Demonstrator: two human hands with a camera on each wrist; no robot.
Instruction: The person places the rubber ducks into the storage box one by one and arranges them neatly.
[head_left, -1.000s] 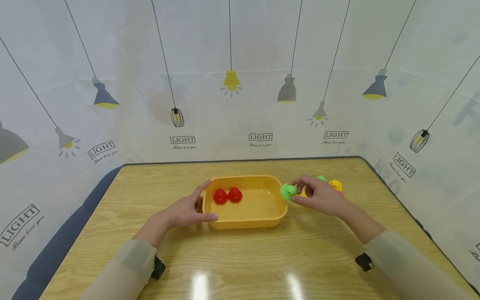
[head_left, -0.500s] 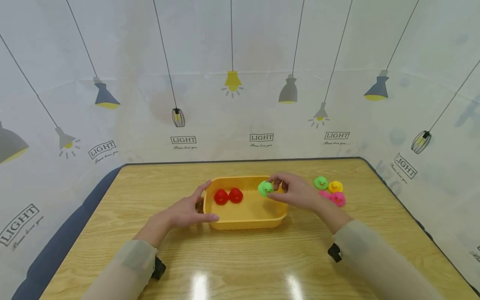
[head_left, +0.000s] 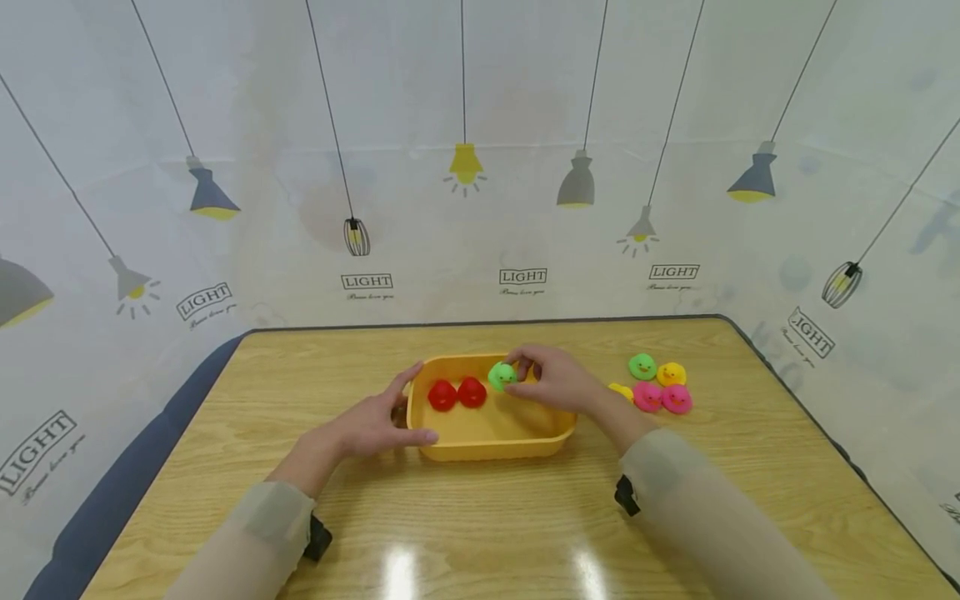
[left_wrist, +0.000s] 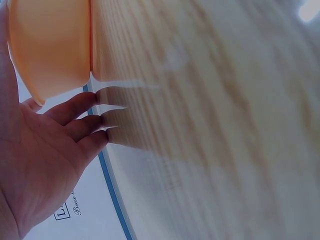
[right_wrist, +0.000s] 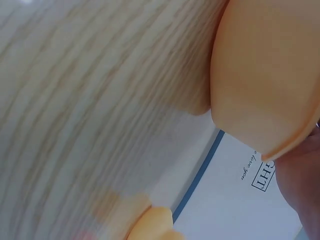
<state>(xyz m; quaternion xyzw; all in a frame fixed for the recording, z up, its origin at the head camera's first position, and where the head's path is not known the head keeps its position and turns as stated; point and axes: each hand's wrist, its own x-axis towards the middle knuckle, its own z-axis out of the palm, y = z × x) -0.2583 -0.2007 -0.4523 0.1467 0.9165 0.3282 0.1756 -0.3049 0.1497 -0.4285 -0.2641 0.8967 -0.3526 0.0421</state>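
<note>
In the head view, my left hand (head_left: 367,423) holds the left end of a yellow plastic basin (head_left: 517,451), thumb over the near rim and index finger at the far corner. The left wrist view shows the other fingers (left_wrist: 85,122) reaching down beside the basin's wall to the tabletop. Over the basin's interior, my right hand (head_left: 557,385) pinches a green rubber duck (head_left: 502,376) between thumb and fingers. Two round red toys (head_left: 442,396) sit side by side in the basin's left part. In the right wrist view, the basin's wall hides most of the right hand (right_wrist: 302,182).
Right of the basin stand several small rubber ducks: a green duck (head_left: 642,367), a yellow duck (head_left: 671,374), two pink ducks (head_left: 677,399) and another yellow one partly behind the right wrist. A white printed curtain (head_left: 420,300) borders the wooden table (head_left: 480,517).
My right hand has carried the green duck leftward, from the basin's right rim to over its middle, close to the red toys. The left hand has stayed at the basin's left end.
</note>
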